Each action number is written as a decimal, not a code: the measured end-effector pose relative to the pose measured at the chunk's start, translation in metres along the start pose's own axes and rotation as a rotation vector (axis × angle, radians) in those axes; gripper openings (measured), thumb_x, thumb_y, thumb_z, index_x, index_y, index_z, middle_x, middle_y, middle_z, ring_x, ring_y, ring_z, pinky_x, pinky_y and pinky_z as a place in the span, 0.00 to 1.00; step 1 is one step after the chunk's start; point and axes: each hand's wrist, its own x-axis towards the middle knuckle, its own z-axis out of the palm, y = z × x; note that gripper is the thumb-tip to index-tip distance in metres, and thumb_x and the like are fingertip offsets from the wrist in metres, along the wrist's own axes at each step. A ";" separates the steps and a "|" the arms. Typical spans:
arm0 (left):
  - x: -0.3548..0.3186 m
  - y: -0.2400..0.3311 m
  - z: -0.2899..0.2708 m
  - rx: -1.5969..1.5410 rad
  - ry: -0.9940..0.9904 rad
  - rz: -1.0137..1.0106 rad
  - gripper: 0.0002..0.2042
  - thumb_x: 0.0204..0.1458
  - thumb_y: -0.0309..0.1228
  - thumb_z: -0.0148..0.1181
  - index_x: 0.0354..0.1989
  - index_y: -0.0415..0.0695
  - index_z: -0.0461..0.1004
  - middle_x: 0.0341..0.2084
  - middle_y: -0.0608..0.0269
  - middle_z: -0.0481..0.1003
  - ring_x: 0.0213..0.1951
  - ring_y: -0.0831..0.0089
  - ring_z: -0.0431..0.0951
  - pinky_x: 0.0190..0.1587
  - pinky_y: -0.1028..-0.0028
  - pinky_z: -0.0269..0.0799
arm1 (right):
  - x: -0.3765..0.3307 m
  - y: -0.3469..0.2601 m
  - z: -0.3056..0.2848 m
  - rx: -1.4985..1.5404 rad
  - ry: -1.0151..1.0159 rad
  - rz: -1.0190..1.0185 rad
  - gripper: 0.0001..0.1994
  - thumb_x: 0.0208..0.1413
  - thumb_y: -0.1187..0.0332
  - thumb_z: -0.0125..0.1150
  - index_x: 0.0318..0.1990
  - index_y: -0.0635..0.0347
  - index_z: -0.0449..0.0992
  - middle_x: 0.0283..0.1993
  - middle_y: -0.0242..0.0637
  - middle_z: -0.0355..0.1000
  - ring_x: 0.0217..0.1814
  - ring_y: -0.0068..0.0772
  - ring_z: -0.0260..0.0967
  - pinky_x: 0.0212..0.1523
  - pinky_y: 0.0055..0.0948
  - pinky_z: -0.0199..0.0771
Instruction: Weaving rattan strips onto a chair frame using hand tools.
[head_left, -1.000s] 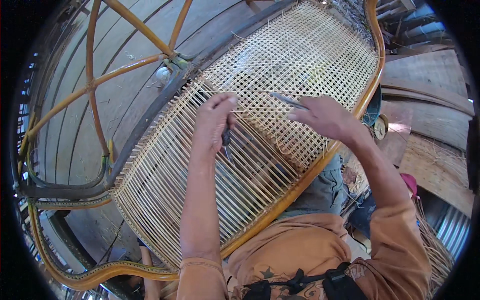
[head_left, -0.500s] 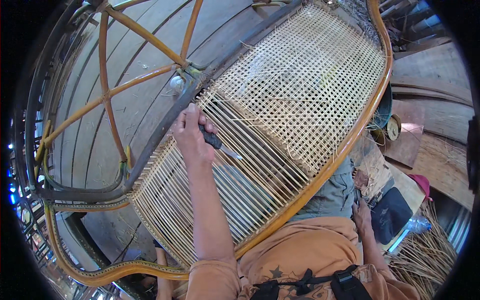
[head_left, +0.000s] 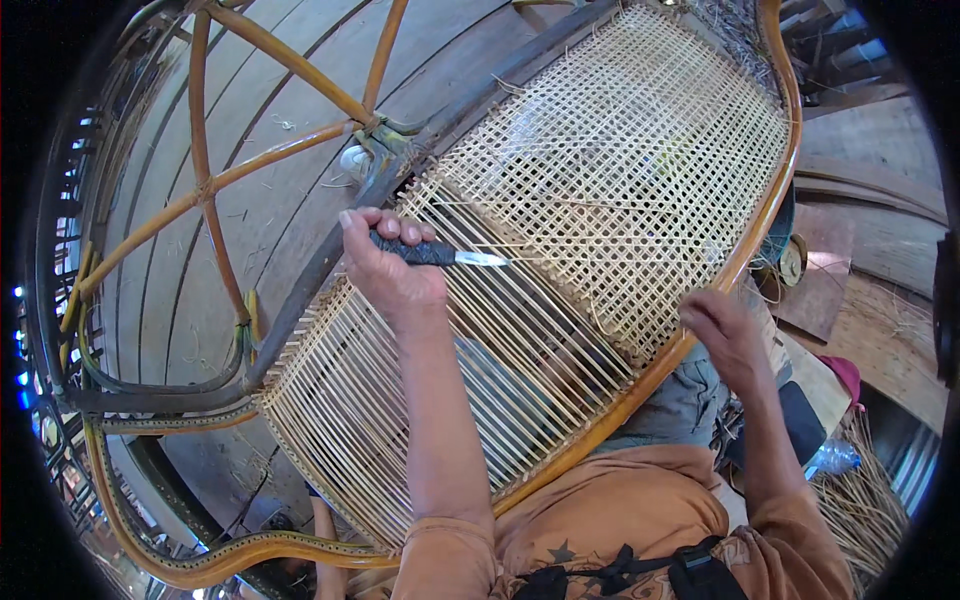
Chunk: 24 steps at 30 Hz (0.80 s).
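My left hand (head_left: 395, 265) is closed round the black handle of a short knife (head_left: 480, 258). Its bare blade points right, over the strung cane strands (head_left: 370, 400) of a rattan seat panel. Beyond the blade lies the finished open cane weave (head_left: 620, 170), with some loose strands across it. At the panel's near right edge, my right hand (head_left: 725, 335) hovers by the orange-brown rattan rim (head_left: 660, 365), fingers curled together. Whatever those fingers pinch, if anything, is too small to make out.
To the left is a frame of crossed rattan poles (head_left: 265, 155) over wooden planks. A round tin (head_left: 792, 260), wooden boards (head_left: 870, 240), a clear plastic bottle (head_left: 835, 457) and a bundle of cane strips (head_left: 865, 500) lie at the right.
My right hand has risen from beside my leg to the panel's rim. My left hand has turned the knife, so its blade points right instead of down and right.
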 end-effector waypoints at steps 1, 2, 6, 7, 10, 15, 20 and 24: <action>0.003 -0.001 0.001 -0.017 0.024 -0.002 0.14 0.56 0.43 0.52 0.26 0.48 0.64 0.17 0.71 0.60 0.19 0.78 0.61 0.23 0.75 0.62 | 0.025 -0.018 0.017 0.071 -0.013 -0.041 0.08 0.56 0.69 0.54 0.39 0.65 0.72 0.34 0.37 0.71 0.33 0.27 0.68 0.36 0.26 0.68; 0.007 -0.006 0.003 -0.039 0.043 -0.015 0.14 0.56 0.44 0.52 0.27 0.47 0.64 0.17 0.71 0.60 0.18 0.78 0.60 0.22 0.76 0.61 | 0.048 -0.037 0.034 0.135 -0.018 -0.074 0.08 0.56 0.70 0.54 0.40 0.65 0.72 0.36 0.37 0.71 0.35 0.27 0.68 0.39 0.26 0.68; 0.016 -0.018 0.010 -0.065 0.012 -0.015 0.15 0.57 0.45 0.50 0.27 0.47 0.64 0.17 0.70 0.60 0.18 0.79 0.60 0.21 0.77 0.61 | 0.106 -0.066 0.096 0.122 -0.015 -0.206 0.07 0.57 0.70 0.53 0.41 0.62 0.73 0.35 0.39 0.72 0.35 0.32 0.70 0.40 0.28 0.70; 0.020 -0.021 0.010 -0.037 -0.027 0.009 0.16 0.57 0.46 0.49 0.26 0.46 0.64 0.17 0.69 0.60 0.18 0.78 0.61 0.22 0.76 0.61 | 0.113 -0.063 0.103 0.121 -0.019 -0.207 0.07 0.57 0.70 0.53 0.41 0.62 0.73 0.35 0.39 0.72 0.35 0.32 0.70 0.40 0.28 0.70; 0.021 -0.029 0.013 -0.004 -0.022 0.002 0.14 0.56 0.44 0.49 0.26 0.46 0.64 0.16 0.69 0.60 0.18 0.76 0.61 0.22 0.74 0.61 | 0.124 -0.050 0.114 0.020 -0.059 -0.317 0.07 0.56 0.71 0.54 0.40 0.62 0.74 0.35 0.40 0.73 0.36 0.33 0.71 0.39 0.27 0.70; 0.026 -0.036 0.010 0.011 -0.064 0.017 0.16 0.56 0.45 0.49 0.26 0.46 0.64 0.16 0.69 0.61 0.18 0.75 0.61 0.22 0.72 0.61 | 0.120 -0.027 0.107 0.254 0.025 -0.110 0.08 0.54 0.70 0.58 0.41 0.60 0.75 0.35 0.40 0.74 0.34 0.33 0.72 0.39 0.27 0.71; 0.021 -0.037 0.015 0.010 -0.042 0.066 0.16 0.58 0.42 0.47 0.23 0.44 0.64 0.15 0.67 0.60 0.17 0.76 0.62 0.21 0.75 0.63 | 0.117 -0.016 0.114 0.426 0.086 -0.063 0.09 0.53 0.68 0.60 0.40 0.60 0.75 0.32 0.37 0.74 0.33 0.27 0.71 0.37 0.24 0.70; 0.016 -0.039 0.010 -0.015 0.004 0.094 0.16 0.58 0.42 0.47 0.23 0.44 0.64 0.16 0.68 0.60 0.17 0.77 0.62 0.21 0.75 0.63 | 0.115 -0.015 0.114 0.412 0.100 -0.053 0.09 0.54 0.68 0.60 0.40 0.61 0.75 0.32 0.37 0.74 0.33 0.27 0.71 0.37 0.24 0.70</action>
